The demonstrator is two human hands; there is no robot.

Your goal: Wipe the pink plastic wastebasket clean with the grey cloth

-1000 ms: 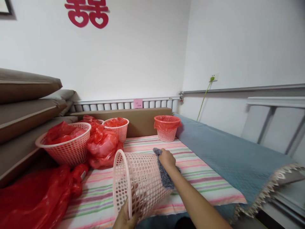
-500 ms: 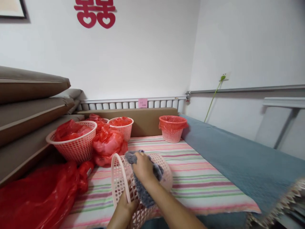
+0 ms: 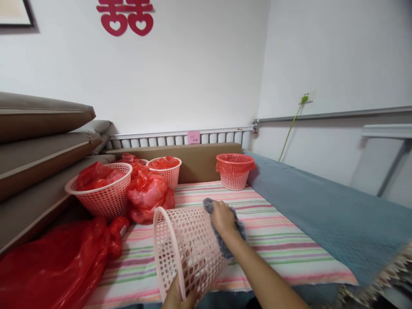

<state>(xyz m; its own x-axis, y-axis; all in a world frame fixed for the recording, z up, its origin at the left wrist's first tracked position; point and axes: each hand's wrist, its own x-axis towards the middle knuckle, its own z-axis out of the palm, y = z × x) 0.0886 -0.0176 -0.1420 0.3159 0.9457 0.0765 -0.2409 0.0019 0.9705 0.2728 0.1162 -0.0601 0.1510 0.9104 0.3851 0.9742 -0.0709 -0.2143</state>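
Observation:
A pink perforated plastic basket (image 3: pixel 196 244) lies tipped on its side over the striped cloth, its mouth facing left. At the rim's lower edge my left hand (image 3: pixel 180 296) grips it, fingers partly hidden at the bottom of the view. My right hand (image 3: pixel 223 216) is closed over a grey fluffy cloth (image 3: pixel 225 246) and presses it against the basket's base end, on the right. Part of the cloth sticks out past my fingers above and below.
Red bags lie among lined pink baskets (image 3: pixel 111 195) at left, beside stacked cushions (image 3: pixel 48 154). A loose red plastic bag (image 3: pixel 58 262) spreads at lower left. Another basket with a red liner (image 3: pixel 234 176) stands at the back of the striped cloth (image 3: pixel 280 253).
My right hand has moved the grey cloth rightward, from the basket's upper side to its base end. The left hand keeps the rim and sits slightly lower and to the right.

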